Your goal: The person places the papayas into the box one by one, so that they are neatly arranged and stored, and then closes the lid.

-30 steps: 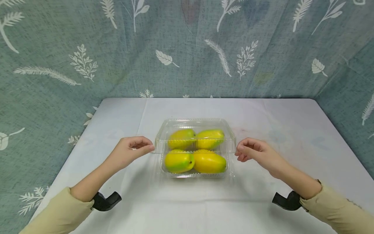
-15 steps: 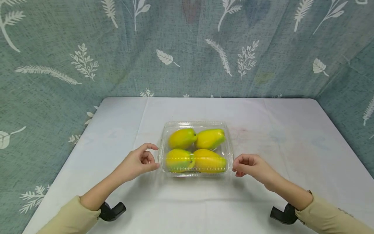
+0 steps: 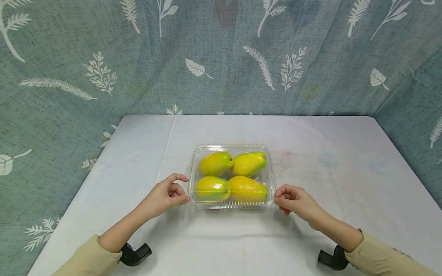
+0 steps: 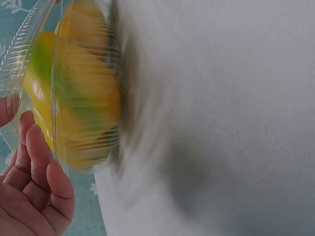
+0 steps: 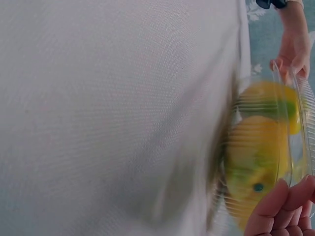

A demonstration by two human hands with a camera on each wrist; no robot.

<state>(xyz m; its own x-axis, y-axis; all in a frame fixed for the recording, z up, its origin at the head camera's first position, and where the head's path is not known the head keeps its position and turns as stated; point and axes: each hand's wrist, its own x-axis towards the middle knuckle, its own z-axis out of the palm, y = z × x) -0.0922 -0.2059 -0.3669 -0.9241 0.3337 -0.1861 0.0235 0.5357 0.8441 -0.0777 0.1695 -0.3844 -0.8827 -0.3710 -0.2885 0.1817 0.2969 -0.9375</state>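
A clear plastic clamshell container (image 3: 238, 208) lies on the table with several yellow-green, mango-shaped fruits (image 3: 248, 188) inside, in two rows. Its hinged lid (image 3: 231, 148) is down over the fruits, close above the base rim at the front. My left hand (image 3: 162, 197) pinches the lid's left edge near the front corner, index finger stretched along the side. On the opposite edge, my right hand (image 3: 300, 203) pinches the lid between thumb and fingers. In the left wrist view, the left fingers (image 4: 37, 147) lie at the ribbed plastic rim, beside the fruits.
A white cloth covers the table (image 3: 235, 249). Behind it and at both sides hangs a grey-green curtain (image 3: 221, 57) with white leaf prints. Black wrist cameras (image 3: 135, 255) sit below both sleeves.
The lid has swung forward and down from a tilted, raised position until it covers the front fruits. Both hands have moved down with it toward the container's front edge.
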